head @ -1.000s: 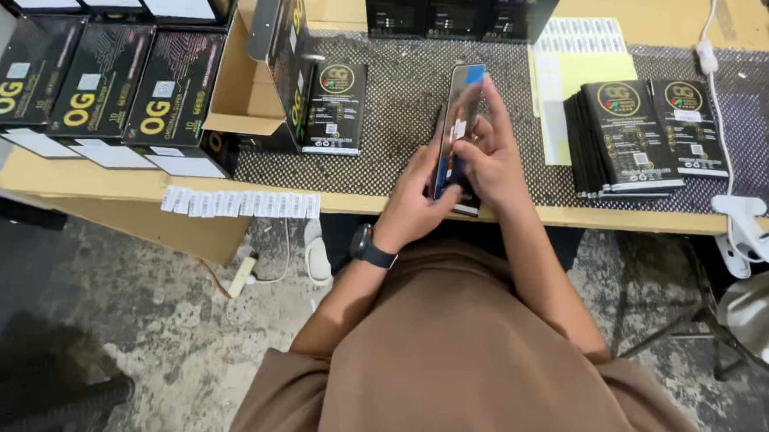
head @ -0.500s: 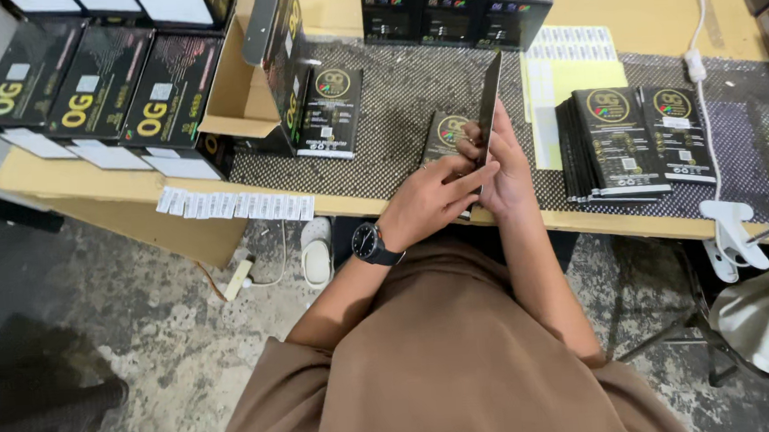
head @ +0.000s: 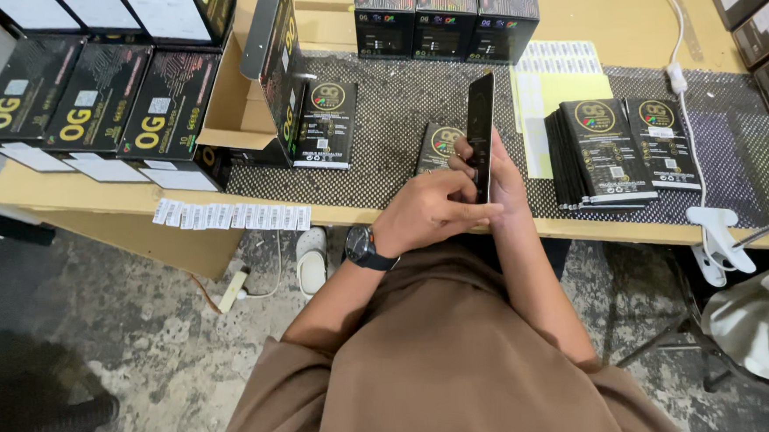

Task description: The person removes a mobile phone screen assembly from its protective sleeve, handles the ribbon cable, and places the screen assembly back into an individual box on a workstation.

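A thin dark phone (head: 481, 132) stands edge-on above the table's front edge, gripped in both hands. My right hand (head: 507, 179) supports its back and lower end. My left hand (head: 432, 209), with a black watch on the wrist, presses against the phone's near side with bent fingers. A flat black packet with a round logo (head: 439, 143) lies on the patterned mat just behind my hands, partly hidden by them.
Two stacks of flat black packets (head: 613, 147) lie to the right; yellow sticker sheets (head: 553, 93) sit behind them. Black boxes (head: 81, 109) line the left, an open carton (head: 260, 91) beside them. A white cable (head: 680, 78) and clip lie far right. A label strip (head: 231, 217) hangs off the edge.
The phone has turned from face-up with a light screen to edge-on and dark. My hands have shifted slightly forward over the table, and the packet behind them has come into sight.
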